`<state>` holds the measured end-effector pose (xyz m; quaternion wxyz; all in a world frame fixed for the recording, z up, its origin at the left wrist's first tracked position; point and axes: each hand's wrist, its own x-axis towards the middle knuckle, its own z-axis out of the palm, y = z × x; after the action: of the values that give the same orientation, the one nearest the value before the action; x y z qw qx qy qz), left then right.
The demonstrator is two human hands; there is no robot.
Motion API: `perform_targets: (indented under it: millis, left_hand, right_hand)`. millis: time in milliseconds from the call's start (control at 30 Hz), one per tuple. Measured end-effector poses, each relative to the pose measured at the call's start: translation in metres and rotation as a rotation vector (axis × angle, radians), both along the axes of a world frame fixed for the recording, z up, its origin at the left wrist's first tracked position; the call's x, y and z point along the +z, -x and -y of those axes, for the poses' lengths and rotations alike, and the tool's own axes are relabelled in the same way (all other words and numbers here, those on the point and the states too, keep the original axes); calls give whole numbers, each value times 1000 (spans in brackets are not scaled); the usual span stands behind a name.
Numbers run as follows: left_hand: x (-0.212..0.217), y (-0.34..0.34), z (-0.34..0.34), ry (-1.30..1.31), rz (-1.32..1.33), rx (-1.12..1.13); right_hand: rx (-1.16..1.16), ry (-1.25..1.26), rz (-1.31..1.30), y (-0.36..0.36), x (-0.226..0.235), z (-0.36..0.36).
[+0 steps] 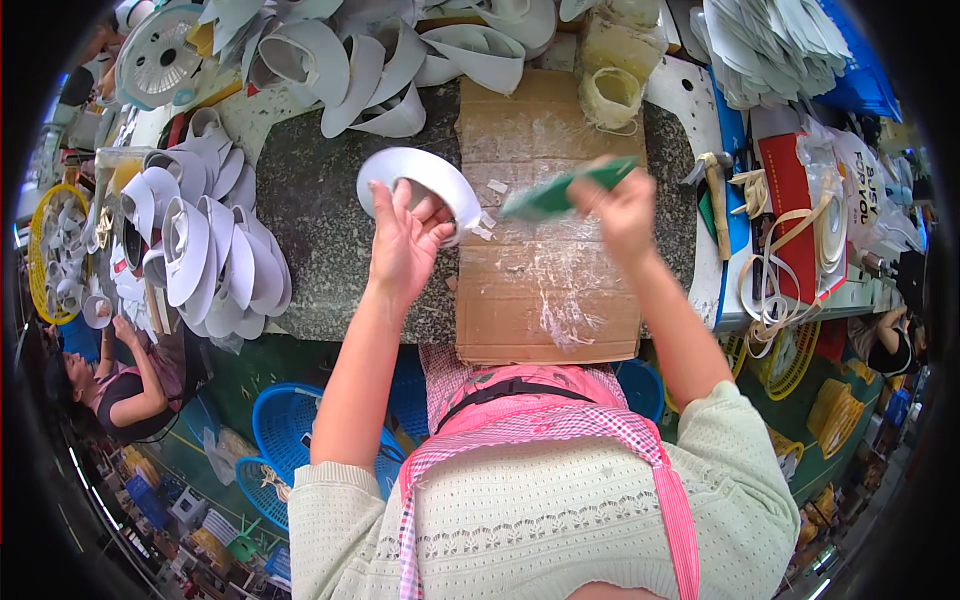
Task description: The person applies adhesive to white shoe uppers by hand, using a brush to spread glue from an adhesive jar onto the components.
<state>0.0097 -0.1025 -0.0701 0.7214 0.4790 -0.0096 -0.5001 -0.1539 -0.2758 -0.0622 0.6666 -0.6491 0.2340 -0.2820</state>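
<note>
Over the glue-streaked cardboard (pixel 545 270) at the middle of the bench (pixel 320 230), the person is holding a white visor piece (pixel 415 175) up in the left hand (pixel 405 245), fingers curled round its lower edge and thumb pressing against it, so the curved brim is standing tilted just above the dark stone top. The right hand (pixel 620 210) is closing tight around a green brush (pixel 565 190), its handle gripped in the fist and the working end pointing left toward the visor, coming near it but not clearly touching; the motion is blurring the tip, so I cannot tell whether it is meeting the edge. Judging by what is lying around, this looks like the middle of a long run: a heap of white visors (pixel 210 255) is sitting stacked at the left of the bench, more are piling along the far edge (pixel 380 60), and another stack (pixel 770 45) is waiting at the upper right, though which piles are finished and which are not I cannot say. The piece in hand is looking clean, white and smooth, crescent-shaped, with a paler inner band and no glue showing on the face turned this way. A pot (pixel 612 95) is standing beyond the cardboard, and a hammer (pixel 712 190) is lying to the right. Below left, another person (pixel 125 385) is sitting at their own work.
</note>
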Motion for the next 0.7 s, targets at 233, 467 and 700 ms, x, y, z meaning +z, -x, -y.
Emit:
perform_targets:
  millis: [233,467,700]
  left_hand:
    - [-42,-1,3,-421,1419,-686]
    - [-26,-1,19,-541,1088,-624]
    - [16,9,4,-25,242,-335]
  right_hand:
    - [-464,693,-200,-16,-36,146]
    - [-370,25,-180,25,-21,137]
    - [201,-84,277,-30,14,36]
